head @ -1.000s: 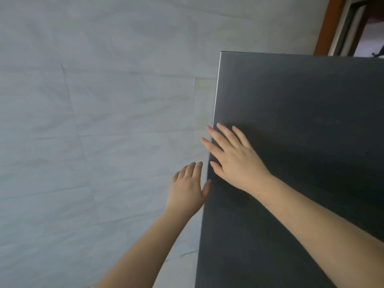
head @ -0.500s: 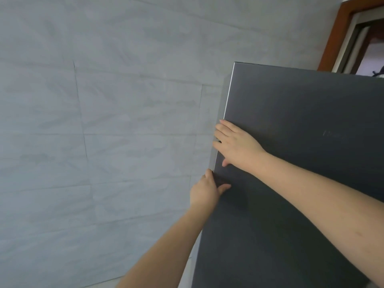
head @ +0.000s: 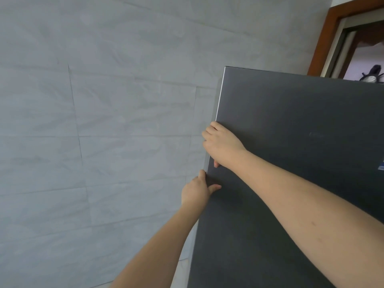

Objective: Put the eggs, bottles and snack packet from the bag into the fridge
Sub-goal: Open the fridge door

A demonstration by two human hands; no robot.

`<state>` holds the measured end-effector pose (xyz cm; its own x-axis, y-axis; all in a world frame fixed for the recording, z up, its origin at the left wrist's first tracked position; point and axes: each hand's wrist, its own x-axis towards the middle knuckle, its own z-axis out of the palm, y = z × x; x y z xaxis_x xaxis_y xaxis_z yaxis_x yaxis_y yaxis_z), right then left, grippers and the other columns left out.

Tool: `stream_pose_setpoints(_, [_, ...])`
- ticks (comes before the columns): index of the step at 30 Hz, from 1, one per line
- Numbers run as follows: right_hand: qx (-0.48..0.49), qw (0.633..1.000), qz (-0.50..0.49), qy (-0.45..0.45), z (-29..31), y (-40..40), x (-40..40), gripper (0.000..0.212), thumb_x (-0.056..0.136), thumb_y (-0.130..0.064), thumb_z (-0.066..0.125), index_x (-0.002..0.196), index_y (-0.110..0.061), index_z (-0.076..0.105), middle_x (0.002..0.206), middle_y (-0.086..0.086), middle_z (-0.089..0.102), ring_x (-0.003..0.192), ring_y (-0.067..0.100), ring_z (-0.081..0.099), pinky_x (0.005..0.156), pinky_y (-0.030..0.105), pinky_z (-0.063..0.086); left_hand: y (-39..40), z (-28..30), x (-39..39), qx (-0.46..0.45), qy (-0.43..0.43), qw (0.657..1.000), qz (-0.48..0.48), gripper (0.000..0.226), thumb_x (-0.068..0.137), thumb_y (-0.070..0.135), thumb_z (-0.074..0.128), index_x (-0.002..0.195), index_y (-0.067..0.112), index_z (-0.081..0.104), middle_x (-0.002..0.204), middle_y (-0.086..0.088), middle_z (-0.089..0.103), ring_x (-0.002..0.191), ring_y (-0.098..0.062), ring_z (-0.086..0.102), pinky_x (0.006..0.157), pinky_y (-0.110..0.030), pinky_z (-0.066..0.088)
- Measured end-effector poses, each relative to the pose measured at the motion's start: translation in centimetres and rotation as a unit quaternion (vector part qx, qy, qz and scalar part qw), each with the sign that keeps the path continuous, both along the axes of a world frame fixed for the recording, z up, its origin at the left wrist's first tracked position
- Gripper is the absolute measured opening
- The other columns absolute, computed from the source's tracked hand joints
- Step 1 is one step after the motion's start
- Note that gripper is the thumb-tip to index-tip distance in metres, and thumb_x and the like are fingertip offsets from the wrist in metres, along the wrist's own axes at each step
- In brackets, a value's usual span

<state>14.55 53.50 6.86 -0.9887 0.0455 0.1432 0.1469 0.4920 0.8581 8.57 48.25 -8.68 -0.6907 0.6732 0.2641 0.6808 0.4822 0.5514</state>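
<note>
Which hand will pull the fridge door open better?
Probably the right hand: its fingers already wrap round the fridge door edge. The left hand sits lower, also at the edge, thumb on the front.

One camera sits on the person's head. It looks forward, very close to the dark fridge door (head: pixel 291 142) and the tiled wall (head: pixel 104 121).

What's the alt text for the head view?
Both hands grip the left edge of a closed dark grey fridge door, the right hand above the left hand, fingers curled round it. Pale tiled wall behind.
</note>
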Motion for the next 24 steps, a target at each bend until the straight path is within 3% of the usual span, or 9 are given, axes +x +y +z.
stream_pose_setpoints(7, [-0.020, 0.998, 0.048, 0.031, -0.4, -1.9, 3.0, 0.056, 0.064, -0.058, 0.075, 0.097, -0.013, 0.068, 0.099, -0.001, 0.056, 0.101, 0.021, 0.048, 0.106, 0.035, 0.027, -2.5, -0.7, 2.1, 0.003, 0.040, 0.999, -0.006, 0.052, 0.085, 0.066, 0.052, 0.094, 0.019, 0.029, 0.094, -0.005, 0.065, 0.083, -0.029, 0.064, 0.059, -0.034, 0.041])
stream_pose_setpoints(13, [-0.039, 0.998, 0.034, 0.036, -0.6, -4.8, 6.6, 0.054, 0.068, -0.053, 0.075, 0.102, -0.013, 0.067, 0.104, 0.002, 0.056, 0.105, 0.024, 0.046, 0.108, 0.038, 0.024, -6.4, -0.7, 5.0, 0.012, 0.078, 0.996, -0.046, 0.049, 0.088, 0.063, 0.049, 0.096, 0.019, 0.031, 0.089, -0.004, 0.064, 0.078, -0.032, 0.064, 0.056, -0.035, 0.038])
stream_pose_setpoints(18, [-0.048, 0.998, 0.021, 0.028, -0.4, -7.1, 10.1, 0.051, 0.070, -0.051, 0.076, 0.105, -0.015, 0.067, 0.107, 0.003, 0.059, 0.107, 0.024, 0.050, 0.109, 0.041, 0.026, -9.3, -0.7, 7.5, 0.032, 0.078, 0.991, -0.100, 0.043, 0.091, 0.061, 0.048, 0.092, 0.022, 0.028, 0.077, 0.007, 0.048, 0.061, -0.020, 0.048, 0.052, -0.027, 0.033])
stream_pose_setpoints(24, [-0.076, 0.995, 0.028, 0.058, -0.8, -10.4, 15.9, 0.044, 0.061, -0.031, 0.088, 0.094, -0.011, 0.069, 0.101, 0.008, 0.063, 0.102, 0.029, 0.056, 0.105, 0.043, 0.034, -12.2, -1.9, 11.5, 0.106, 0.113, 0.975, -0.160, 0.037, 0.090, 0.061, 0.049, 0.089, 0.028, 0.031, 0.073, 0.013, 0.045, 0.050, -0.009, 0.039, 0.041, -0.014, 0.020])
